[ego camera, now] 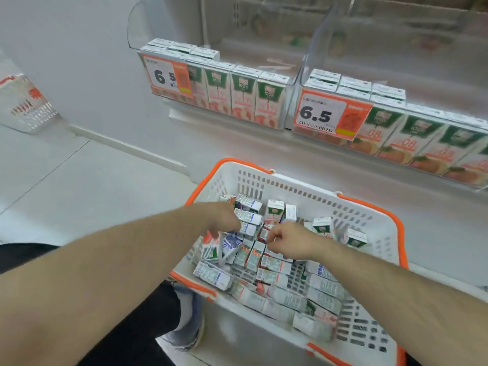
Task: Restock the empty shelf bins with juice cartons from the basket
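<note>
From the head view: both shelf bins show cartons in front with room behind, and the basket holds plenty of juice cartons. Left hand reaches among them, grip unclear; right hand pinches a carton.

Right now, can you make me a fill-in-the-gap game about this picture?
1. Both hands, left hand and right hand, reach into the white plastic basket with ____ handles.
2. The basket holds many small juice ____.
3. The orange price tag on the right clear shelf bin reads ____.

Missing words: orange; cartons; 6.5
</note>
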